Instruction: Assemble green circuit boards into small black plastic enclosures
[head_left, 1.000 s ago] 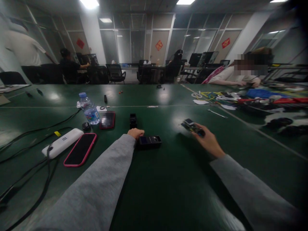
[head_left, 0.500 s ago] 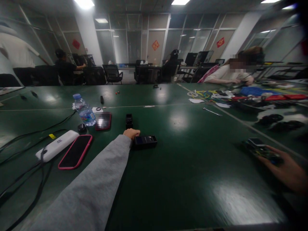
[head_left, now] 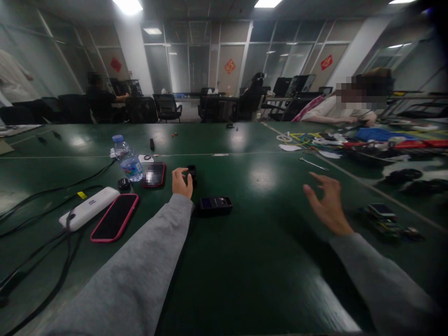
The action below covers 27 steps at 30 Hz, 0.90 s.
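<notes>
My left hand (head_left: 182, 183) is at the left edge of a small black box-shaped part (head_left: 192, 174), fingers bent and thumb apart from them. Whether it touches the part is hard to tell. Just nearer to me lies a black rectangular case with a small dark screen (head_left: 215, 204), which neither hand holds. My right hand (head_left: 328, 203) hovers over the table on the right, its fingers spread and nothing in them. To its right rests a green circuit board with a small screen (head_left: 383, 219).
On the left are a water bottle (head_left: 128, 161), a white power bank (head_left: 90, 207), a pink-cased phone (head_left: 115, 218), a second phone (head_left: 154, 175) and black cables. A wrench (head_left: 314, 164) and piled cables (head_left: 301, 138) lie right. A person (head_left: 350, 107) sits across the table.
My right hand has let go of the circuit board, leaving it on the table, and moved left and up. My left hand has moved from beside the screen case towards the small black part.
</notes>
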Available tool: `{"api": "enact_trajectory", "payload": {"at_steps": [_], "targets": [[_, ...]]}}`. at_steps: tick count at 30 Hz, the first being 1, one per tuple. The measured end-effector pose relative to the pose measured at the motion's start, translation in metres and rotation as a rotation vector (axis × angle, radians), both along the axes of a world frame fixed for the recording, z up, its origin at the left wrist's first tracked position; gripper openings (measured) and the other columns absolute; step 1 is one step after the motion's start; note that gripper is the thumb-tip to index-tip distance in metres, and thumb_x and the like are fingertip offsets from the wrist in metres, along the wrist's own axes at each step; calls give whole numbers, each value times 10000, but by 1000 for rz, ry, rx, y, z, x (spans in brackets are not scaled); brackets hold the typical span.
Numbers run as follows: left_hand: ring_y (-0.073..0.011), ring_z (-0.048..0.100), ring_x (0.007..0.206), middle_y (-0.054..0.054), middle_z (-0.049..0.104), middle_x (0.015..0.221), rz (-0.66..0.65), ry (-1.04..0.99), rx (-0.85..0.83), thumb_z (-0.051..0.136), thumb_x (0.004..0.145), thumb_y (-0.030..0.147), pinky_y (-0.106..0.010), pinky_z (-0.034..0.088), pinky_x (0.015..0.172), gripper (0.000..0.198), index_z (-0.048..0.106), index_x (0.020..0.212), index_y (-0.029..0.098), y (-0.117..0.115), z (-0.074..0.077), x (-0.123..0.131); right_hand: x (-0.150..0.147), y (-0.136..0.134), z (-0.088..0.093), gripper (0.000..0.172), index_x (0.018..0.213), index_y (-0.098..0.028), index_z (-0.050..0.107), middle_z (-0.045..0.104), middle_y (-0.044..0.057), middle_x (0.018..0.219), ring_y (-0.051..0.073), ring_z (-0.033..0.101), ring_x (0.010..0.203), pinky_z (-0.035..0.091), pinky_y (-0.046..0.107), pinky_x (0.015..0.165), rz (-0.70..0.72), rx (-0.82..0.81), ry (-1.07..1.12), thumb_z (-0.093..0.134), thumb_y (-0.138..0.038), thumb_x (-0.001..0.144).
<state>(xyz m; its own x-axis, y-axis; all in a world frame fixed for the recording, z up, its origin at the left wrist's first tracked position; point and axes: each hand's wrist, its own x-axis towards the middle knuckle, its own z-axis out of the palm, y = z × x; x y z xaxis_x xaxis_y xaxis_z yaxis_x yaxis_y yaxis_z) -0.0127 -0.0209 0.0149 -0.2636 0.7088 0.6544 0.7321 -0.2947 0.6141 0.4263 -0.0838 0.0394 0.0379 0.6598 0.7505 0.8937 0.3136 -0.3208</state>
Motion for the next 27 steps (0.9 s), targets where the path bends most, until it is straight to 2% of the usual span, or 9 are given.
{"api": "enact_trajectory", "payload": {"at_steps": [3,8,12,14,16,19,22,25,27], "targets": [[-200,483,1158,-147,443,1298,-6,-182,-72,441,879,291,-358,411,990,360,463,1209,148,13,-14,-5,-65,23,-5,468,1303,-233,472,479,114,1220,257,416,1174,416,437,949,226,-115,90,409,-496,920],[-234,439,1270,-114,497,1347,-119,-498,-334,365,911,486,-385,313,1083,465,495,1248,193,21,-21,-5,-143,62,-14,458,1302,-283,473,473,85,1232,248,442,1158,421,451,971,494,-309,214,407,-524,918],[-225,561,1141,-109,615,1228,-352,-685,-381,266,917,544,-399,396,994,544,542,1217,185,18,-12,1,-182,94,-22,539,1341,-294,433,458,85,1263,245,468,1138,426,455,972,612,-488,249,441,-587,889],[-222,617,1032,-122,672,1122,-482,-696,-421,235,909,570,-402,432,927,596,572,1178,160,15,-7,3,-200,105,-28,589,1359,-288,411,450,91,1270,244,467,1154,417,452,987,637,-530,258,472,-607,868],[-210,645,931,-124,700,1043,-535,-682,-429,245,902,576,-379,452,858,601,598,1131,146,12,-4,4,-217,110,-32,638,1365,-265,403,451,105,1265,247,465,1170,406,450,1000,618,-547,275,514,-614,843],[-185,654,791,-120,718,950,-555,-650,-423,276,894,577,-329,459,743,590,629,1061,134,10,-3,4,-233,111,-34,686,1333,-226,443,472,123,1239,266,451,1192,379,459,1020,553,-532,237,624,-583,776],[-162,638,691,-109,721,860,-554,-626,-442,305,883,587,-296,440,659,588,656,979,125,10,-3,4,-233,107,-32,605,1278,-211,492,522,111,1176,259,494,1138,401,452,996,525,-482,147,686,-446,755],[-149,623,646,-94,715,808,-544,-615,-459,324,877,594,-285,427,624,581,668,926,127,10,-4,3,-213,97,-30,523,1268,-209,484,563,90,1142,236,550,1063,438,432,956,538,-438,85,646,-315,782],[-143,619,639,-87,712,801,-545,-614,-466,330,883,579,-282,426,618,563,669,913,131,10,-4,3,-187,86,-29,529,1286,-207,455,580,88,1143,236,576,1029,469,424,917,513,-444,86,627,-312,797]]}}
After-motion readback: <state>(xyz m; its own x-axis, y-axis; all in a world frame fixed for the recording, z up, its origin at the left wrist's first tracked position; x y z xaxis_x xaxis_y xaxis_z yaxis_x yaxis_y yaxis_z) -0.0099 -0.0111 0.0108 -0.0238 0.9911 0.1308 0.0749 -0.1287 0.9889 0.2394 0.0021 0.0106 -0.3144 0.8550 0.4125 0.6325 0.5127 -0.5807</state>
